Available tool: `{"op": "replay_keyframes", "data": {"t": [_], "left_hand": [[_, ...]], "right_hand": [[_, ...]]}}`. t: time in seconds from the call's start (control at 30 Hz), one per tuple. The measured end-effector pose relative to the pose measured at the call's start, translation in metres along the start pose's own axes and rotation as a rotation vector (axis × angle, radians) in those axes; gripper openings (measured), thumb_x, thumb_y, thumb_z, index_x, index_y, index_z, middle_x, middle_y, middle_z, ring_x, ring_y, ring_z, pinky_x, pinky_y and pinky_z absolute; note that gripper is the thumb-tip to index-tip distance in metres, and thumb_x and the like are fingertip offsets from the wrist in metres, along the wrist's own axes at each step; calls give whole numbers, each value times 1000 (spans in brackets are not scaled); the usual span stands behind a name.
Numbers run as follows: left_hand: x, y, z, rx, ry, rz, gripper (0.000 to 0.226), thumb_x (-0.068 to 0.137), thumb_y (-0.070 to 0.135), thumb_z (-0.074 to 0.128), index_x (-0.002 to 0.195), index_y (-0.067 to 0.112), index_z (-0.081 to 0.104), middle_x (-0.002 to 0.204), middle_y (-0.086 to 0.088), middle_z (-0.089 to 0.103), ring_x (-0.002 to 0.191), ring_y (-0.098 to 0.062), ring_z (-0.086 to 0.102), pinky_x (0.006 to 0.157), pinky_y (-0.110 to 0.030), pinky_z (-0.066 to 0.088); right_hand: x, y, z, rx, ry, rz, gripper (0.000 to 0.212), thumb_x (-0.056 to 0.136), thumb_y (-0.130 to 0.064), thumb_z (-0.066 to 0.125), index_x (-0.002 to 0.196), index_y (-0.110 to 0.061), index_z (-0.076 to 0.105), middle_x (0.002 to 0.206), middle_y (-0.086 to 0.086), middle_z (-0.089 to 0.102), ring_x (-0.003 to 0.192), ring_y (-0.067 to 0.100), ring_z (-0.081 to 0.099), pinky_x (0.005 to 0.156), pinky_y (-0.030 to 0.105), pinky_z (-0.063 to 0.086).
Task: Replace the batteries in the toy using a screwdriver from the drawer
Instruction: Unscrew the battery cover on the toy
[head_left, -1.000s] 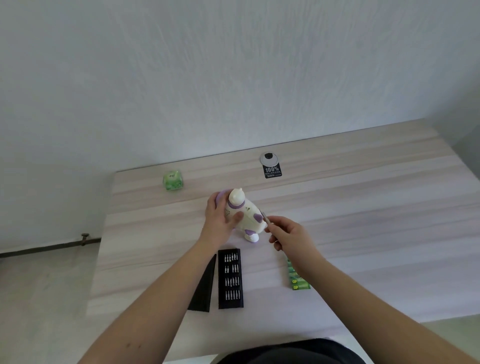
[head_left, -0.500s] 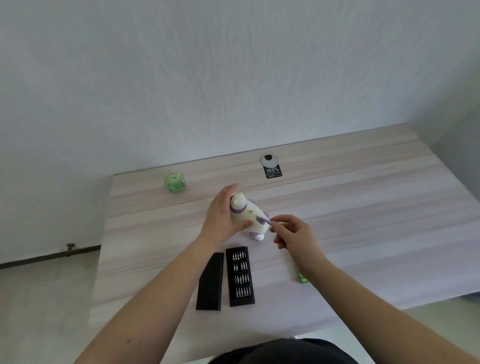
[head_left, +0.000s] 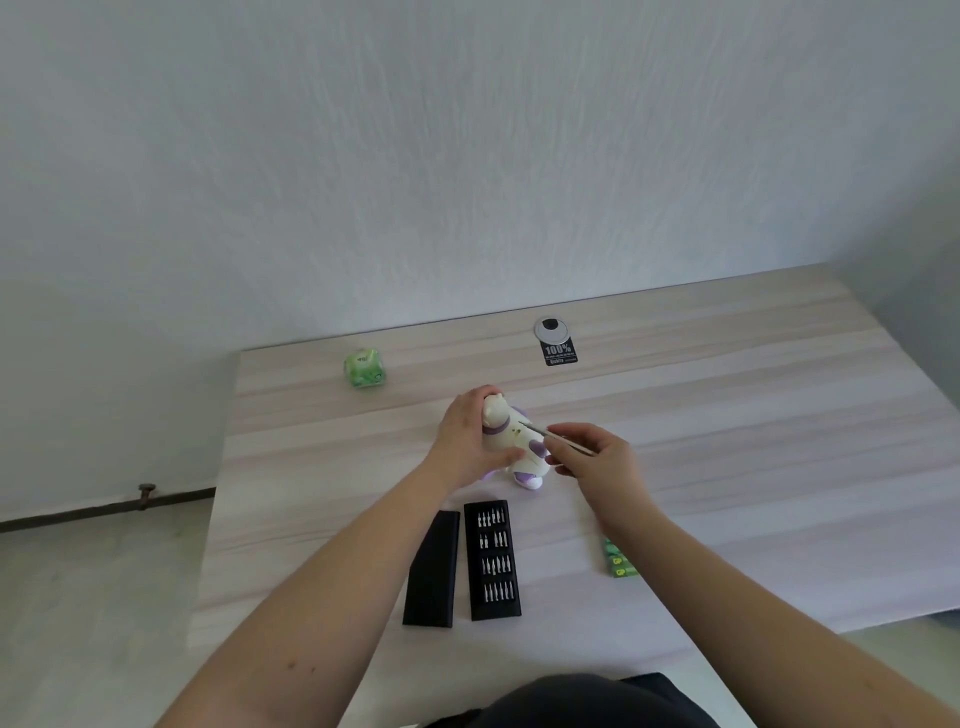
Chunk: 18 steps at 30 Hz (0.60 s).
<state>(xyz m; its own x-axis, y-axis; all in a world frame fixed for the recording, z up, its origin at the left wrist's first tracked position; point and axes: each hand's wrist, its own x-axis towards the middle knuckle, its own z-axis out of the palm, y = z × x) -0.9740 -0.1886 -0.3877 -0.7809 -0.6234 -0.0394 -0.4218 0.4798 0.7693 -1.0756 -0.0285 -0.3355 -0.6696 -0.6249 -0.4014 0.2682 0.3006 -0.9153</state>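
A white and purple toy animal (head_left: 511, 436) lies tilted on the wooden table (head_left: 727, 441). My left hand (head_left: 467, 441) grips its body from the left. My right hand (head_left: 597, 457) pinches a thin silver screwdriver (head_left: 540, 430) whose tip touches the toy's side. Just in front of the toy sits an open black bit case (head_left: 492, 560) with rows of silver bits, and its black lid (head_left: 432, 569) lies beside it on the left. A green pack of batteries (head_left: 619, 561) lies to the right, partly hidden under my right forearm.
A green cube-shaped packet (head_left: 364, 369) stands at the back left of the table. A round cable grommet with a black sticker (head_left: 556, 340) is at the back centre. The table's left edge drops to the floor; a white wall is behind.
The toy has been tipped further over in my left hand. My right hand has shifted the screwdriver so its tip now rests on the toy's side. The camera view has moved slightly.
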Motion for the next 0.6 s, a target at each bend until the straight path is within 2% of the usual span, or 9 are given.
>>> {"op": "replay_keyframes", "data": {"t": [0.07, 0.13, 0.27, 0.37, 0.4, 0.47, 0.53, 0.6], "left_hand": [[-2, 4, 0, -2, 21, 10, 83, 47, 53, 73, 118, 15, 48, 99, 33, 46, 100, -14, 45, 91, -30, 38], [-3, 7, 0, 0, 50, 6, 77, 51, 40, 84, 115, 15, 48, 93, 41, 45, 99, -13, 45, 90, -30, 39], [-8, 8, 1, 0, 88, 23, 74, 56, 27, 88, 116, 8, 49, 93, 40, 43, 97, -13, 44, 90, -32, 37], [-9, 6, 1, -8, 86, 27, 77, 53, 40, 79, 117, 8, 50, 96, 38, 43, 97, -12, 43, 89, -29, 36], [-8, 5, 1, -10, 84, 28, 78, 52, 44, 78, 117, 10, 50, 98, 38, 43, 97, -12, 44, 89, -30, 37], [-7, 3, 2, -6, 80, 16, 77, 53, 36, 85, 117, 11, 50, 100, 37, 41, 98, -13, 44, 91, -32, 39], [-6, 4, 2, -1, 87, 18, 74, 56, 24, 89, 117, 9, 51, 99, 37, 40, 99, -14, 45, 90, -29, 37], [-6, 4, 2, 3, 87, 21, 74, 57, 24, 89, 118, 10, 51, 100, 36, 40, 101, -15, 46, 89, -24, 33]], "right_hand": [[3, -1, -1, -50, 25, -13, 11, 77, -23, 77, 88, -21, 74, 80, 0, 75, 81, 14, 69, 76, 28, 52], [6, -4, 0, -116, 54, -28, 8, 79, -29, 75, 85, -23, 74, 78, -5, 74, 80, 10, 68, 70, 23, 50], [11, -10, 4, -350, 92, -58, 15, 86, -37, 67, 81, -24, 70, 76, -14, 72, 70, -4, 63, 54, 13, 40], [14, -11, 9, -447, 67, -90, 14, 88, -31, 65, 82, -19, 69, 73, -16, 68, 64, -11, 59, 51, 8, 38], [15, -11, 10, -479, 56, -94, 13, 88, -30, 64, 82, -19, 69, 72, -16, 68, 64, -9, 59, 51, 11, 37], [15, -10, 13, -523, 35, -103, 12, 88, -29, 63, 83, -19, 68, 74, -14, 68, 67, -5, 58, 54, 16, 37], [16, -10, 14, -542, 28, -103, 12, 87, -30, 63, 83, -19, 67, 78, -11, 70, 70, -1, 59, 54, 18, 37], [16, -10, 14, -548, 29, -99, 11, 87, -29, 61, 81, -20, 66, 80, -9, 71, 70, 1, 60, 54, 17, 37]]}}
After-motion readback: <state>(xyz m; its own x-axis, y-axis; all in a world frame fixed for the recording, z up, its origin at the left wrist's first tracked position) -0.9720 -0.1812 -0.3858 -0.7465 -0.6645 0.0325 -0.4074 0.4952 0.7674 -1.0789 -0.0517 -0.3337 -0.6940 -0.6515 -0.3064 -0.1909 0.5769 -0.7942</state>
